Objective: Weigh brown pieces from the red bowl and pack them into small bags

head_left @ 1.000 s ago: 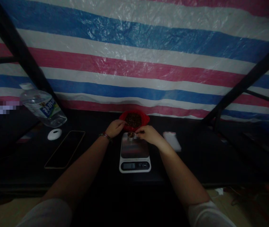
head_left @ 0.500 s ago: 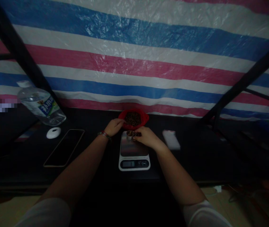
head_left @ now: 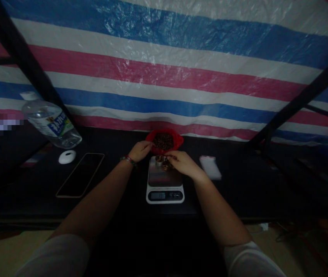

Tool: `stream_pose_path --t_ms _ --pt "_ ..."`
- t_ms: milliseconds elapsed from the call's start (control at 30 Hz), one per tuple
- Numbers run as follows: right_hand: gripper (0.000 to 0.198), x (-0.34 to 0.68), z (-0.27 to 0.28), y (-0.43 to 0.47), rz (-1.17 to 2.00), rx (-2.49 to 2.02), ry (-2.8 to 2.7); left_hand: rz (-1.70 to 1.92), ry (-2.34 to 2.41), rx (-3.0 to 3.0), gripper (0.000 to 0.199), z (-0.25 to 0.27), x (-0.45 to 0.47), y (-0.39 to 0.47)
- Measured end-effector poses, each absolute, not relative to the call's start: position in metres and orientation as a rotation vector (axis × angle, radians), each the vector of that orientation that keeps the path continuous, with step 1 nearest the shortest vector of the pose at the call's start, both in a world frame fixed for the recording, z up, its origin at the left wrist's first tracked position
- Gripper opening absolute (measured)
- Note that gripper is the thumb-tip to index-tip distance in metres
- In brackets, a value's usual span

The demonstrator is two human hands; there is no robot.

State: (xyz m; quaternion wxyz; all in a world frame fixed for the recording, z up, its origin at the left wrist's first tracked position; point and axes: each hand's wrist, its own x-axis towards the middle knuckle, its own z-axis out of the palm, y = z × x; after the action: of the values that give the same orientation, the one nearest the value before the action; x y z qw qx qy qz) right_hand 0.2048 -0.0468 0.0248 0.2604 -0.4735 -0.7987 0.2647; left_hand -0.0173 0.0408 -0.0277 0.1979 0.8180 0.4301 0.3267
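Observation:
A red plastic bag (head_left: 178,143), its mouth spread open, holds many small dark brown pieces (head_left: 164,141). My left hand (head_left: 140,151) is closed at the bag's left edge, thumb and fingers pinching it. In front of the bag lies a white kitchen scale (head_left: 165,177) with a lit display, its digits too dim to read surely. Near the back of its plate stands a small round metal cup (head_left: 159,161) with brown bits inside. My right hand (head_left: 179,161) is over the plate's back right, fingertips drawn together beside the cup, above more brown pieces (head_left: 167,166). What those fingertips hold is unclear.
Left of the scale are a phone (head_left: 81,175), a white oval object (head_left: 67,156) and a big clear bottle (head_left: 51,121). On the right lies a small clear plastic packet (head_left: 210,167). Dark slanted posts flank the desk, and a striped plastic sheet (head_left: 164,69) hangs behind.
My right hand's fingers have lifted slightly off the cup, and brown pieces now show beside it. The scale's display looks different. My left hand stays at the bag; the view has shifted slightly.

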Motion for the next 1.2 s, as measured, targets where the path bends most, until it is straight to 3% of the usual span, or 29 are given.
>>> stream_pose_path --t_ms 333,667,1200 --pt "0.024 0.226 0.023 -0.033 0.506 -1.319 -2.099 0.914 1.227 2.291 0.039 -0.030 -0.018 0.043" --pt "0.026 0.223 0.014 -0.033 0.640 -1.239 -2.249 0.859 0.990 2.456 0.027 -0.029 -0.018 0.040" --pt "0.023 0.229 0.020 -0.037 0.738 -1.184 -2.194 0.774 0.993 2.447 0.037 -0.034 -0.015 0.046"
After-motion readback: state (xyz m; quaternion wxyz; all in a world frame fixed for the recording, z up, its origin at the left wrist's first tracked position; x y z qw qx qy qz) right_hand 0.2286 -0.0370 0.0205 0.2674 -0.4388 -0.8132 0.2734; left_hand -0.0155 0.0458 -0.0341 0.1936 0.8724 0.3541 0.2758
